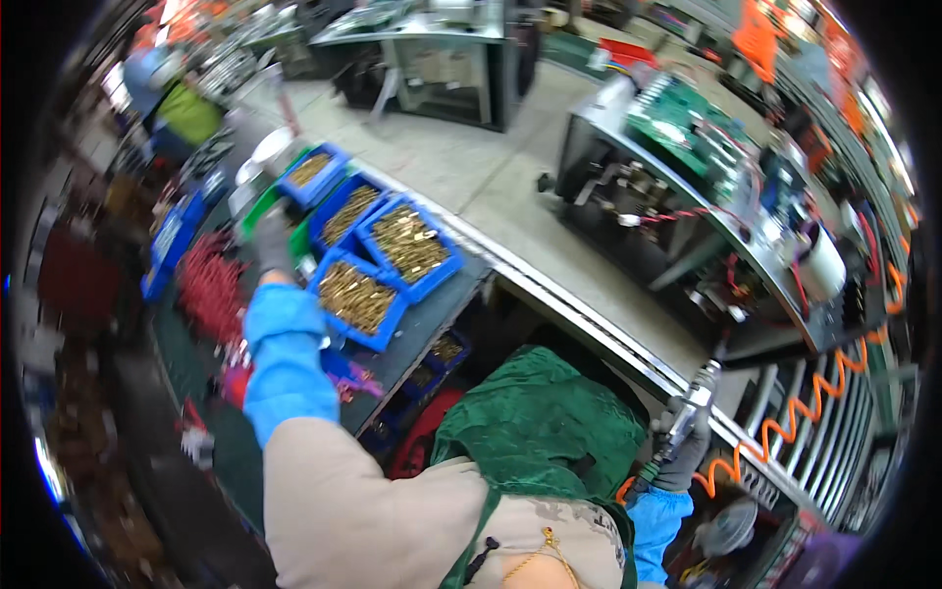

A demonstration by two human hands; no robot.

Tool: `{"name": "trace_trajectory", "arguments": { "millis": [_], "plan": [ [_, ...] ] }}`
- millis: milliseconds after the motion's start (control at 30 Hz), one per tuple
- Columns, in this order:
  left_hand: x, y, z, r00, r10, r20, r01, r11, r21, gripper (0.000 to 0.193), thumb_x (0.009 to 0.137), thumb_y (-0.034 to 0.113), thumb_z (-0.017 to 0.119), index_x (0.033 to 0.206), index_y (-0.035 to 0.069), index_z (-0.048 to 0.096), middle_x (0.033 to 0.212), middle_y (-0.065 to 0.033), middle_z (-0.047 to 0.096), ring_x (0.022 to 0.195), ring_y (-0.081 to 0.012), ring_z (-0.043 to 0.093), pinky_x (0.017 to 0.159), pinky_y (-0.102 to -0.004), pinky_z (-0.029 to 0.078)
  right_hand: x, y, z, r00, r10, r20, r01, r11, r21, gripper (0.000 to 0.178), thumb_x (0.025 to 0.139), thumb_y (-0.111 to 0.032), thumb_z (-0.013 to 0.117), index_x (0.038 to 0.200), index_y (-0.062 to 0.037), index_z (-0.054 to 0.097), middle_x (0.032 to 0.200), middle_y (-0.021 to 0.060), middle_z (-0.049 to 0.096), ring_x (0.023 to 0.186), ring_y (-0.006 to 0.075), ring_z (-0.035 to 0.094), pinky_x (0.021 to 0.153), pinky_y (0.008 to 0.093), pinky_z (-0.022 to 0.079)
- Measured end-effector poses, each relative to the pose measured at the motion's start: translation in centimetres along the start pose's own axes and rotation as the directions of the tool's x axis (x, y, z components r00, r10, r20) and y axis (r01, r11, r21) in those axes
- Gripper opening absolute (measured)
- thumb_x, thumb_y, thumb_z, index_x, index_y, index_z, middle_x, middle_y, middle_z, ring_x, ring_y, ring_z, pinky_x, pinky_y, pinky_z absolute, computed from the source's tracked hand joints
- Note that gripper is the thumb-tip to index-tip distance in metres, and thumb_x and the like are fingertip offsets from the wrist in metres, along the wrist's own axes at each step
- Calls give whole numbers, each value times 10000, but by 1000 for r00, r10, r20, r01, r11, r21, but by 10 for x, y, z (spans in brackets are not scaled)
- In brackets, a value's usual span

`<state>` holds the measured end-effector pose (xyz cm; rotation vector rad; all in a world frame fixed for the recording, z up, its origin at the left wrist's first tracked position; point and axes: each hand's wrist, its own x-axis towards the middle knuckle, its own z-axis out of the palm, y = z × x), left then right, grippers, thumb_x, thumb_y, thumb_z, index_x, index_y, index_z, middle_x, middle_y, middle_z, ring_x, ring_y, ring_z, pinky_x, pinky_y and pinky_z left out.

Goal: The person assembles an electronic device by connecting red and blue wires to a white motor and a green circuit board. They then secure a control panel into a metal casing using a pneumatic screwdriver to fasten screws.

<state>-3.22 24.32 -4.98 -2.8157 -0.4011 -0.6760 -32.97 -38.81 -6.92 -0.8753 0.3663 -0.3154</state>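
My right hand (pixel 684 447), in a dark grey glove and blue sleeve cover, is wrapped round a silver air screwdriver (pixel 699 398) at the right of my lap. The tool's thin bit points up toward the far bench. My left hand (pixel 271 239), gloved too, reaches out to a green bin (pixel 257 212) on the bench at left; blur hides its fingers. Right beside it stand several blue bins, among them one of small brass-coloured screws or pins (pixel 407 242) and a nearer one (pixel 358 296) with similar pieces. A bundle of red wires (pixel 211 290) lies left of my forearm.
An orange coiled hose (pixel 785 427) hangs at the right. A metal rail (pixel 549 287) runs diagonally past the bench. Another bench (pixel 706 216) at the right carries green boards and wiring. A person (pixel 177 108) is at the far left. My green apron (pixel 545 422) covers my lap.
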Motion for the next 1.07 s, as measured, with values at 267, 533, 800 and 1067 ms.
{"name": "trace_trajectory", "arguments": {
  "millis": [267,533,800,1067],
  "plan": [
    [15,-11,-19,963,-176,-203,234,919,318,635,900,498,506,1393,115,392,1308,-163,475,1207,-330,448,970,-474,385,-56,-86,-28,940,335,-66,-156,252,-955,886,628,-131,690,1434,-99,325,939,147,623,828,209,602,768,334,486],
    [105,129,-42,983,-73,-170,-73,689,-721,449,851,333,681,1148,6,607,1037,-104,642,962,-201,567,888,-312,426,21,-165,-107,683,411,-603,-289,-606,-741,494,869,-483,526,1031,-32,643,983,184,670,864,328,662,772,399,508],
    [86,276,-74,937,349,-19,-131,301,-945,316,939,335,555,1059,71,678,668,36,488,621,-45,415,585,-211,342,95,-134,-239,751,260,-607,-187,-798,-573,390,795,-324,634,1093,-76,669,1097,160,654,1034,311,629,873,387,502],
    [117,373,-116,689,596,412,696,-385,-606,687,952,596,228,1479,155,219,1462,-131,346,1352,-253,329,1104,-424,233,135,-228,-110,936,-283,-207,-289,-288,-913,510,810,-336,584,1249,-81,532,1155,238,593,1098,345,572,968,382,431]
  ]
}}
